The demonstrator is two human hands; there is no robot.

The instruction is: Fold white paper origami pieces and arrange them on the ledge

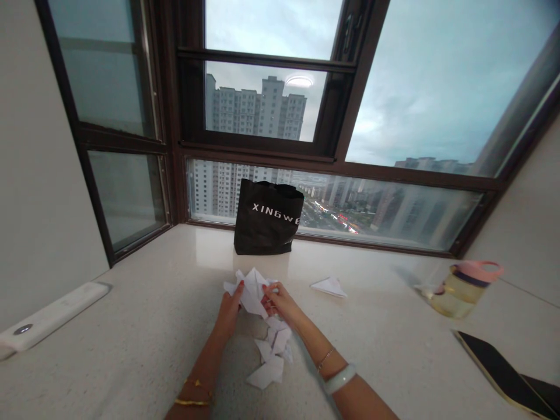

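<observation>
My left hand [229, 308] and my right hand [280, 302] both pinch a crumpled, folded white paper [251, 290] held just above the pale stone counter [144, 326]. The left fingers grip its left edge and the right fingers grip its right side. Below the hands, several torn white paper scraps [272, 354] lie on the counter between my forearms. A folded white paper shape [329, 286] rests flat to the right of my hands, apart from them.
A black paper bag [266, 218] with white lettering stands by the window behind the hands. A white power strip [50, 315] lies at far left. At right are a drink bottle with a pink lid [464, 287] and a dark phone [503, 373].
</observation>
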